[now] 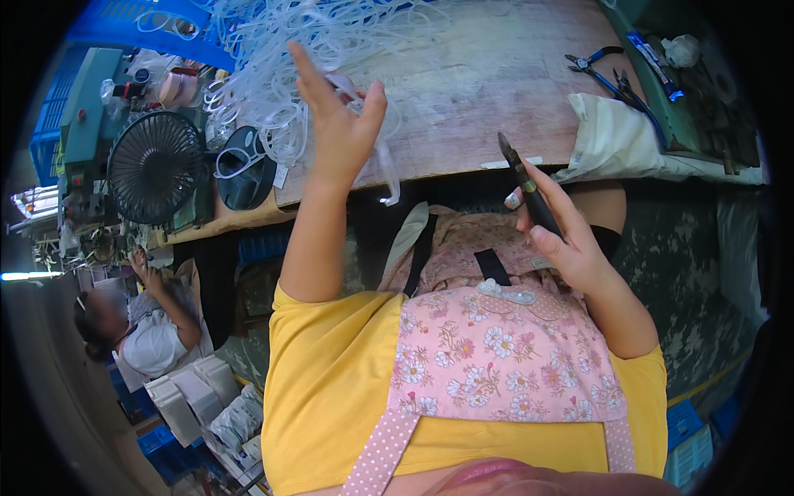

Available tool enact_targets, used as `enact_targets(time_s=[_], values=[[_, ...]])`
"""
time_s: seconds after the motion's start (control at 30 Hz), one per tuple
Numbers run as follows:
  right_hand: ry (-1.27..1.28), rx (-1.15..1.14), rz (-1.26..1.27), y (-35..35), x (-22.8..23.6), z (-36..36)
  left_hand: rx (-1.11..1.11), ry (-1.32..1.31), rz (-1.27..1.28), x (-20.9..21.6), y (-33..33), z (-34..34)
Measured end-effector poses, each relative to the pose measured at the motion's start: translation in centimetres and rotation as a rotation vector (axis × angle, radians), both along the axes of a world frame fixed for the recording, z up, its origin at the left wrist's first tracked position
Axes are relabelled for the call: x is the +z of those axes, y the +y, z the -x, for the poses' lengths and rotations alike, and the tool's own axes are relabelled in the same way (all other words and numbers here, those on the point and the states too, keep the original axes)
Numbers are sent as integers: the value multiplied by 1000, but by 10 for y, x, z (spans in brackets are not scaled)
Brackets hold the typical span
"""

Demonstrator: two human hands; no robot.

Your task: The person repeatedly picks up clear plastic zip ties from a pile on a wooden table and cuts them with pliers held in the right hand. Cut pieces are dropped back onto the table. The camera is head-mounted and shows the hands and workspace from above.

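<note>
The right grip [571,241] is closed around the dark handles of the nippers [532,190], whose tip points up toward the worktop [488,83]. The left grip [341,136] has its thumb and forefinger spread wide; clear plastic shows behind them, but whether the folded fingers hold it cannot be told. One clear strip [387,174] hangs just beside that wrist, over the worktop's near edge. Beyond, the heap of clear plastic loops [265,62] lies near the left grip, well apart from the nippers, and reaches up to the blue crate [107,25], with loops over its side. Rightward sit a white bag [612,136], contents hidden, and two blue-handled pliers [595,59].
</note>
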State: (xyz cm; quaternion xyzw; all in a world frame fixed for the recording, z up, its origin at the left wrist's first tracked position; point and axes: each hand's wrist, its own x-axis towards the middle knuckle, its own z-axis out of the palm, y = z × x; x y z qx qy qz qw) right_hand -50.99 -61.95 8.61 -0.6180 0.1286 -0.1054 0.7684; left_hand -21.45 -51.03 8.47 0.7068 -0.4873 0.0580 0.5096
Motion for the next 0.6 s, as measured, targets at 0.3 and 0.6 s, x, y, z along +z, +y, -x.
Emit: enact_targets(time_s=[0.3,0.6], values=[[-10,30,201,2,-4,-2,73,-550,-12,-12,-29,-1],[-98,-99,1113,14,19,-18,-618,1417,741,18,1,92]])
